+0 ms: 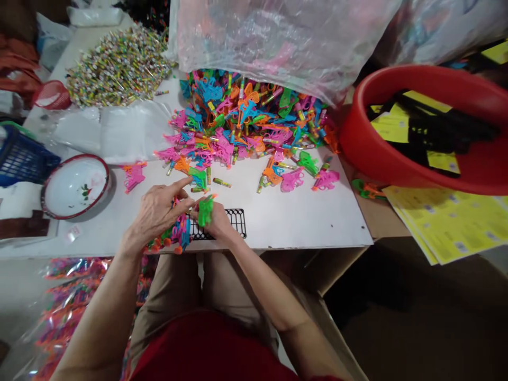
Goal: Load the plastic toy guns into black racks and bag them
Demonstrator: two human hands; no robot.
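My right hand point(217, 222) is closed round a bright green toy gun point(205, 210) above a black wire rack point(235, 218) at the near edge of the white table point(301, 217). My left hand point(156, 209) rests on a small bunch of coloured toy guns point(174, 236), fingers partly curled round them and the index finger stretched toward the green one. A big heap of pink, blue, orange and green toy guns point(246, 121) spills from a clear plastic bag point(278, 37) just beyond my hands.
A red basin point(400, 164) with yellow and black cards sits at the right, yellow printed sheets point(452, 217) below it. A white enamel bowl point(75, 185) and blue basket point(19, 159) stand at the left. A pile of small wrapped sticks point(119, 66) lies far left.
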